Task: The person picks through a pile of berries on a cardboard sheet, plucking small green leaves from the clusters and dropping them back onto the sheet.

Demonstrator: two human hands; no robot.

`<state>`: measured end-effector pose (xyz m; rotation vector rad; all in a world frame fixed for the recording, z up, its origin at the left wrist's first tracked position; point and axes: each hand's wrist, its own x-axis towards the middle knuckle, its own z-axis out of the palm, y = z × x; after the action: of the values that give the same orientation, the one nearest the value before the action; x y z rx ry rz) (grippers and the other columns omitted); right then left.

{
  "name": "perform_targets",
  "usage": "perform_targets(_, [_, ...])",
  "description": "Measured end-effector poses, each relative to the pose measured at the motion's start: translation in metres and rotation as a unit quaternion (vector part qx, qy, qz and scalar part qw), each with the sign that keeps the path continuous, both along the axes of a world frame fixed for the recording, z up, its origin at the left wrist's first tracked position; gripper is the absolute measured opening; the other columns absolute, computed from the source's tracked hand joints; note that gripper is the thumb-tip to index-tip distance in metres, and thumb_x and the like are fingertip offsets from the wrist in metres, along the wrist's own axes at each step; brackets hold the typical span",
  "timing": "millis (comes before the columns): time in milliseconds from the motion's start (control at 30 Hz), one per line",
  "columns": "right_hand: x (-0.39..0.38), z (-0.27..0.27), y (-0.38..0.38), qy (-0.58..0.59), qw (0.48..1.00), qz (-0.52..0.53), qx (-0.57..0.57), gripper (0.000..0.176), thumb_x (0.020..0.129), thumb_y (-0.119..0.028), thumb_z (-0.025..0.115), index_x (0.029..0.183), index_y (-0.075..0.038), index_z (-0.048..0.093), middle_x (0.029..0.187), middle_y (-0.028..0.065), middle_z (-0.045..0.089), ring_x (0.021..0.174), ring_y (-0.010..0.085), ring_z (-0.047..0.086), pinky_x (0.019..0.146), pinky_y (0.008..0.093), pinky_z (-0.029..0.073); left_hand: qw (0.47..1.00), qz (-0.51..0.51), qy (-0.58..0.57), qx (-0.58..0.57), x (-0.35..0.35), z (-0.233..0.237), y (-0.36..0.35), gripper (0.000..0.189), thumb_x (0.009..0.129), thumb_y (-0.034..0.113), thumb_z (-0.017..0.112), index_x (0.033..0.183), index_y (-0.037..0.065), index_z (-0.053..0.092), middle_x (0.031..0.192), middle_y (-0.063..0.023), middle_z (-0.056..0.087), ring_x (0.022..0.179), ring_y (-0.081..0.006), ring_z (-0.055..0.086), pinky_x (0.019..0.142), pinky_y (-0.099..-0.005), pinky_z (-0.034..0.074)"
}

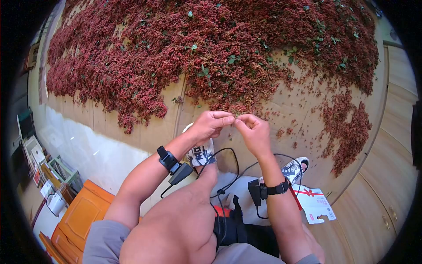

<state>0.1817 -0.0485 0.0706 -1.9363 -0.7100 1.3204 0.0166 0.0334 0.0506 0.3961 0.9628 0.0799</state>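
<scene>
A wide heap of red berry clusters, which look like Sichuan peppercorns with some green leaves, spreads over cardboard in front of me. At its near edge my left hand is closed, thumb and forefinger pinched together. My right hand pinches too, its fingertips touching or almost touching the left ones. Between them shows a small sprig of peppercorns, partly covered by the fingers and hard to tell from the heap behind. Both wrists wear black straps with small boxes.
Loose peppercorns lie in a smaller patch at the right on the cardboard. Black cables loop between my legs. A white printed carton lies by my right foot. Wooden cabinets line the right; an orange wooden chair stands at left.
</scene>
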Motion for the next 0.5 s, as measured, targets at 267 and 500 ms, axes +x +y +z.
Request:
perform_targets(267, [-0.008,0.01,0.001,-0.22,0.967,0.129,0.022,0.015,0.078,-0.022,0.07,0.085,-0.009,0.073,0.055,0.013,0.059,0.05,0.025,0.06,0.051,0.0363,0.046,1.0,-0.006,0.023,-0.004,0.004,-0.002,-0.002,0.02,0.087,0.021,0.073,0.099,0.007,0.067,0.063,0.0088,0.049,0.045,-0.0014,0.035,0.042,-0.0212,0.023])
perform_targets(500, [0.031,-0.032,-0.019,0.194,0.951,-0.219,-0.098,0.011,0.078,-0.017,0.055,0.073,-0.008,0.06,0.061,0.0069,0.058,0.05,0.0173,0.049,0.043,0.0312,0.035,0.999,0.001,-0.027,-0.019,0.0,-0.005,-0.002,0.021,0.088,0.018,0.072,0.105,0.008,0.065,0.063,0.0104,0.046,0.045,-0.0007,0.031,0.041,-0.0203,0.022])
